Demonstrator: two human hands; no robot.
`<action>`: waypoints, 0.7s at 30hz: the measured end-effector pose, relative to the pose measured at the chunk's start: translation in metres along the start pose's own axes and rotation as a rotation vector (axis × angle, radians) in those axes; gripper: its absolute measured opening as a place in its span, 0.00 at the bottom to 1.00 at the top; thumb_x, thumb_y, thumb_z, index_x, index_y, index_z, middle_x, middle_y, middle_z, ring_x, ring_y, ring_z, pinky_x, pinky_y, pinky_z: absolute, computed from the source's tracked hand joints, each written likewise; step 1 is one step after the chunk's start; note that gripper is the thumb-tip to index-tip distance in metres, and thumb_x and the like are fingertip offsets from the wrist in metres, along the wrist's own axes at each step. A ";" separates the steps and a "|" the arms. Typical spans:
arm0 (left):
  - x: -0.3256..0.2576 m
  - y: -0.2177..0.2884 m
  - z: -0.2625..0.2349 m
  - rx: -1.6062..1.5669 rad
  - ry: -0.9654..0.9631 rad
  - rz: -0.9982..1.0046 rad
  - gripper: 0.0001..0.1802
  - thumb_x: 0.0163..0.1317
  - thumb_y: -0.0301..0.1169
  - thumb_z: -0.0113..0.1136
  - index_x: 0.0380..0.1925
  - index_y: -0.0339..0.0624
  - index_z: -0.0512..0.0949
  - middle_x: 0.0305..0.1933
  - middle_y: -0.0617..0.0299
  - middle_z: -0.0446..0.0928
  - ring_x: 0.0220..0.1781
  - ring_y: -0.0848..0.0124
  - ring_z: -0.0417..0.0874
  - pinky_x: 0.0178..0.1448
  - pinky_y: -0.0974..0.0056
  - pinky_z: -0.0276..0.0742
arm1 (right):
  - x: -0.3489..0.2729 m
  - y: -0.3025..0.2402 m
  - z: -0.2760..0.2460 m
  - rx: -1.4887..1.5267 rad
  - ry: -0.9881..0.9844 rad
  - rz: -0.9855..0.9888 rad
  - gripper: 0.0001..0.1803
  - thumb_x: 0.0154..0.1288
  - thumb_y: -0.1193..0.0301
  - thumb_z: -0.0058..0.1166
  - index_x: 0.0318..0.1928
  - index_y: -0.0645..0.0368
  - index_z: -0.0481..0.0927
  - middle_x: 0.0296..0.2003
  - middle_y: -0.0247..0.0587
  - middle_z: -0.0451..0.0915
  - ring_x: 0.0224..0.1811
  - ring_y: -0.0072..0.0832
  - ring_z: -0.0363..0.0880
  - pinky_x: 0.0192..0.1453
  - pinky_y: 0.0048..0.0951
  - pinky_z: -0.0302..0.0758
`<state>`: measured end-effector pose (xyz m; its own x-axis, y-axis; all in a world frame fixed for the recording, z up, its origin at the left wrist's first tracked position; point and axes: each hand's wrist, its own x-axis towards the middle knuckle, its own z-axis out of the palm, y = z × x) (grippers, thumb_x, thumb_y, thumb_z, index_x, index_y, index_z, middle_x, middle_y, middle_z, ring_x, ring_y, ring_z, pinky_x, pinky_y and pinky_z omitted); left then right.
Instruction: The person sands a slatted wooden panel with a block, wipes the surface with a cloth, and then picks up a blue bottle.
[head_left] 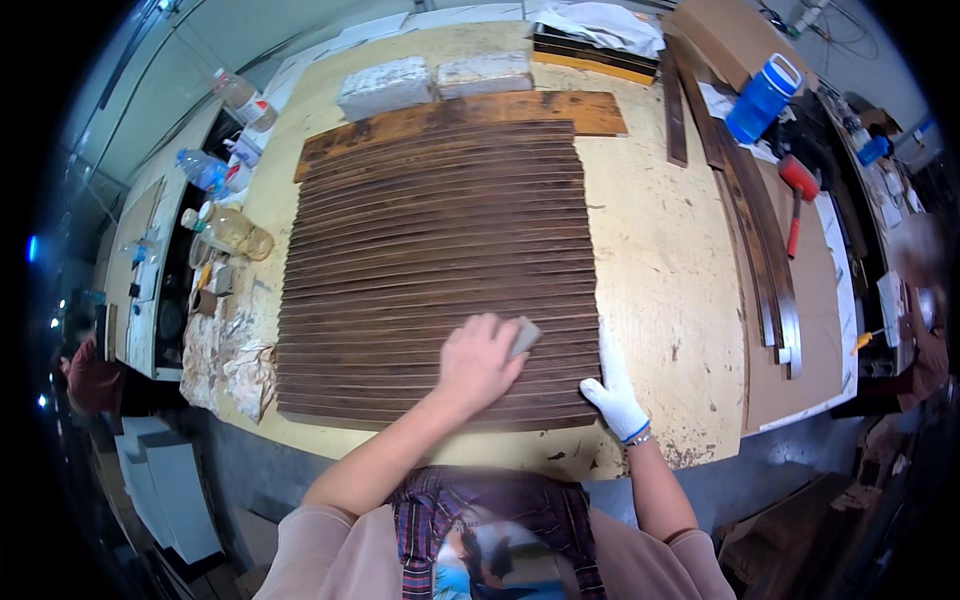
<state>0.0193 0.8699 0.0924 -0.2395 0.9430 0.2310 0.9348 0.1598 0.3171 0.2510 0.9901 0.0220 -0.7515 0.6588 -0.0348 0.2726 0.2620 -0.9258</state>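
A wide panel of dark brown wooden slats (pixel 430 240), laid side by side with ridged joints, covers the middle of the table. My bare left hand (pixel 480 362) is closed on a small grey sanding block (pixel 524 337), which rests against the slats right of centre in the near half. At the panel's right edge lies my right hand (pixel 618 395), in a white glove with a blue cuff. Its fingers stretch along the edge and its thumb sits apart, touching the near right side of the slats.
Behind the panel lie a stained brown board (pixel 460 117) and two wrapped blocks (pixel 388 85). Bottles (pixel 232 232) and a stained cloth (pixel 250 380) line the left side. On the right are long dark strips (pixel 765 240), a red mallet (pixel 798 180) and a blue jug (pixel 764 100).
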 end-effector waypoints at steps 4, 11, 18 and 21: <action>-0.058 -0.070 -0.045 0.106 0.036 -0.238 0.24 0.55 0.38 0.72 0.54 0.54 0.80 0.47 0.58 0.78 0.51 0.55 0.81 0.49 0.51 0.82 | 0.000 -0.004 0.000 -0.021 0.012 -0.032 0.55 0.60 0.58 0.63 0.81 0.65 0.50 0.81 0.57 0.51 0.84 0.49 0.47 0.86 0.45 0.45; -0.146 -0.220 -0.117 0.381 0.180 -0.830 0.21 0.60 0.34 0.70 0.54 0.47 0.80 0.49 0.51 0.82 0.53 0.50 0.81 0.57 0.48 0.78 | 0.000 -0.001 0.008 -0.048 0.068 -0.053 0.54 0.60 0.61 0.65 0.81 0.66 0.52 0.81 0.56 0.53 0.83 0.50 0.51 0.85 0.45 0.47; -0.094 -0.118 -0.081 0.177 0.167 -0.378 0.20 0.57 0.34 0.71 0.51 0.50 0.82 0.46 0.58 0.81 0.51 0.55 0.82 0.51 0.51 0.81 | 0.001 0.010 0.006 -0.076 0.078 -0.069 0.53 0.61 0.60 0.63 0.81 0.67 0.52 0.80 0.56 0.55 0.82 0.49 0.53 0.85 0.45 0.47; -0.119 -0.159 -0.082 0.205 0.265 -0.487 0.22 0.56 0.35 0.72 0.52 0.54 0.81 0.46 0.59 0.80 0.51 0.55 0.81 0.52 0.51 0.81 | 0.002 0.004 0.007 -0.041 0.094 -0.060 0.52 0.62 0.59 0.62 0.80 0.67 0.52 0.80 0.56 0.55 0.82 0.49 0.53 0.85 0.45 0.46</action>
<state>-0.1224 0.7082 0.0899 -0.6863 0.6462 0.3337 0.7262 0.6339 0.2661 0.2461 0.9872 0.0154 -0.7078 0.7040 0.0576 0.2545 0.3302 -0.9090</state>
